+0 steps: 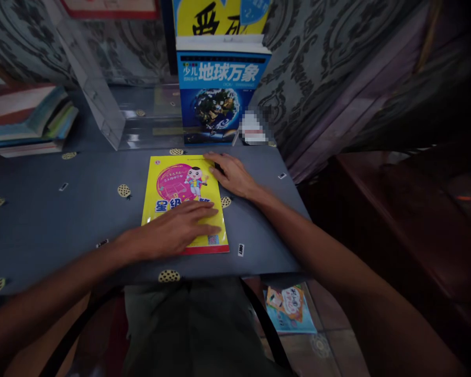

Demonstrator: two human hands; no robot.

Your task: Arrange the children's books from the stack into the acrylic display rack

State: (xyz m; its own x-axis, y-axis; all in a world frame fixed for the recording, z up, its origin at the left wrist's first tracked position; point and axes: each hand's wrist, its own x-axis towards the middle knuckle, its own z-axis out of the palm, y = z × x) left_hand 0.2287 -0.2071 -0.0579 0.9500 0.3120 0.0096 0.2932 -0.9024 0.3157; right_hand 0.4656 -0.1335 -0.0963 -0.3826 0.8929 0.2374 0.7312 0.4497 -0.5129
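Observation:
A yellow book [172, 167] with a pink circle, a cartoon child and a red bottom edge lies flat on the grey-blue tablecloth [98, 209]. Across its lower half rests my left hand [180, 225], fingers spread and slightly blurred, hiding part of the blue title. My right hand [231, 173] is at the book's upper right corner, with its fingertips on or beside the top edge; its fingers are loosely bent and apart. Neither hand is gripping anything.
Behind the yellow book, a blue book with a globe [220, 99] stands upright by a clear plastic holder [102, 110]. Stacked books [27, 120] lie at the back left. A colourful booklet [290, 309] is on the floor below the table's right front edge.

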